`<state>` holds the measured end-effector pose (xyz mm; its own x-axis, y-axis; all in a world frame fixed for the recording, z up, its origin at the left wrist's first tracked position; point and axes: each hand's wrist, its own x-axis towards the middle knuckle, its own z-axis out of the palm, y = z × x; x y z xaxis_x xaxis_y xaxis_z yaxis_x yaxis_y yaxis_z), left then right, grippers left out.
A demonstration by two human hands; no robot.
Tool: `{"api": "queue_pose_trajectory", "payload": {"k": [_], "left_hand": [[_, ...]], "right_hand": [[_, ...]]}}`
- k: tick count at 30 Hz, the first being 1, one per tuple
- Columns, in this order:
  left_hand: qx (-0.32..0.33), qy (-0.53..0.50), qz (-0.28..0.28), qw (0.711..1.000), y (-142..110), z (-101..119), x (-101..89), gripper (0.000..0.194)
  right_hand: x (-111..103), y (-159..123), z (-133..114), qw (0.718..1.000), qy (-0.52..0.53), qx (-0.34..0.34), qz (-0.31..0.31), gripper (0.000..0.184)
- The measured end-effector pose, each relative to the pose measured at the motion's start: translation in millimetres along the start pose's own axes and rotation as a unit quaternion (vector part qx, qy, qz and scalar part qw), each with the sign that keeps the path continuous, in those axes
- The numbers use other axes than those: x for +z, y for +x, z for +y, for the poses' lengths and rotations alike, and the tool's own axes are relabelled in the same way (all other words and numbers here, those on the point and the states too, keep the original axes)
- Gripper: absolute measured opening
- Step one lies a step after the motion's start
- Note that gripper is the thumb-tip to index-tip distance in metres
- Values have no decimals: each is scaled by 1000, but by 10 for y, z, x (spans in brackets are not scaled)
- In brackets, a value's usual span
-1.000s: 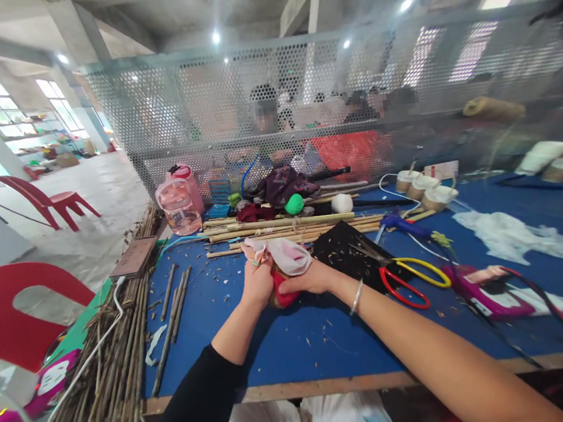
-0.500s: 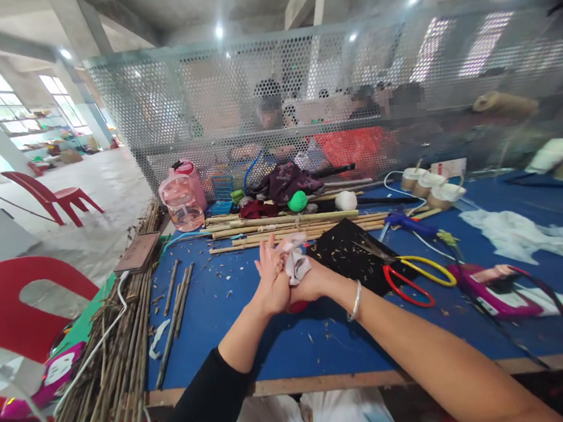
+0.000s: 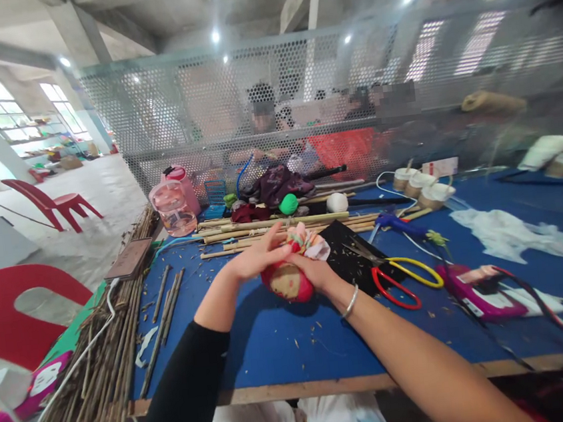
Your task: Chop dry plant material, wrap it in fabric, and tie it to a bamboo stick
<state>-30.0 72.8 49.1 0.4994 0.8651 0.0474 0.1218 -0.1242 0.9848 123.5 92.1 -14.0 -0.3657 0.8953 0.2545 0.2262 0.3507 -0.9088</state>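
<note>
Between my hands is a small stuffed doll-like piece [image 3: 285, 284], red around a tan front with stitched marks. Bunched pale cloth [image 3: 318, 244] and some coloured trim stick up at its top. My left hand [image 3: 261, 257] lies over its upper left, thumb across the top and fingers reaching to the far side. From the right, my right hand [image 3: 315, 271] grips it, with the fingers mostly hidden behind. Just right of my hands, scissors [image 3: 404, 278] with one red and one yellow handle rest partly on a black sheet [image 3: 346, 254] strewn with small scraps.
Wooden sticks [image 3: 243, 232] lie across the blue table, with a green ball [image 3: 288, 204] and a white ball [image 3: 337, 202] behind. A stick bundle [image 3: 96, 365] lines the left edge. A glue gun [image 3: 406, 225] and white cloth [image 3: 519, 229] are right. A perforated screen [image 3: 191, 113] stands behind.
My left hand has turned and spread over the piece instead of pressing against my right hand. The piece's red and tan front, mostly hidden before, now faces me. The view shifted slightly.
</note>
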Motion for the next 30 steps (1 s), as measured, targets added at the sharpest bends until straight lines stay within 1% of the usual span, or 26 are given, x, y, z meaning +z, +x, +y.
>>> {"api": "queue_pose_trajectory", "payload": {"k": [1,2,3,4,5,6,8,10,12,13,14,15,16,17,18,19,20,22,23,25,27,29,30], "left_hand": [[-12,-73,4,997,-27,-44,-30,94],[-41,-123,4,991,-66,-95,-44,101],[-63,-166,10,984,-109,-147,-45,105],[-71,-192,25,978,-152,-195,-41,108],[-75,-201,38,976,-188,-234,-39,109],[-71,-194,52,977,-215,-259,-46,110],[-65,-127,71,987,-244,-266,-91,109],[-78,-38,64,994,-255,-229,-145,110],[-90,21,58,994,-273,-180,-135,105],[-93,39,80,992,-287,-161,-90,97],[-91,62,125,986,-304,-149,-20,88],[-87,88,190,974,-319,-145,68,77],[-79,132,283,947,-330,-148,161,67],[-72,205,332,918,-331,-159,246,65],[-78,259,342,900,-315,-175,309,63],[-94,293,338,889,-280,-198,341,61],[-113,314,322,886,-221,-226,340,61],[-148,314,299,889,-36,-297,247,62],[-156,306,302,890,82,-337,171,64],[-153,291,323,887,335,-414,9,66],[-142,289,346,881,540,-459,-108,67],[-139,310,354,871,617,-450,-131,67],[-136,329,349,867,590,-425,-102,68]], "right_hand": [[-11,-5,-14,998,58,31,1,47],[-9,-13,-31,990,125,67,3,47],[5,-21,-48,976,194,103,10,47],[26,-28,-63,959,250,130,21,46],[52,-32,-74,949,280,143,38,45],[79,-32,-81,949,279,137,61,43],[130,-17,-85,964,229,102,91,38],[177,7,-90,978,182,72,72,34],[231,10,-112,982,173,72,36,33],[261,-5,-130,981,176,77,34,34],[293,-32,-152,981,174,80,42,34],[322,-68,-174,982,163,77,55,34],[348,-104,-192,985,142,66,66,34],[368,-132,-202,989,116,52,75,35],[381,-142,-199,992,90,38,79,35],[388,-127,-181,994,66,29,78,37],[390,-82,-147,995,50,25,78,38],[386,92,-34,995,41,29,84,42],[382,209,35,995,43,32,89,44],[369,451,173,993,35,42,103,48],[350,630,270,992,7,51,118,50],[325,672,301,991,-22,48,123,49],[314,633,293,992,-31,40,120,48]]}}
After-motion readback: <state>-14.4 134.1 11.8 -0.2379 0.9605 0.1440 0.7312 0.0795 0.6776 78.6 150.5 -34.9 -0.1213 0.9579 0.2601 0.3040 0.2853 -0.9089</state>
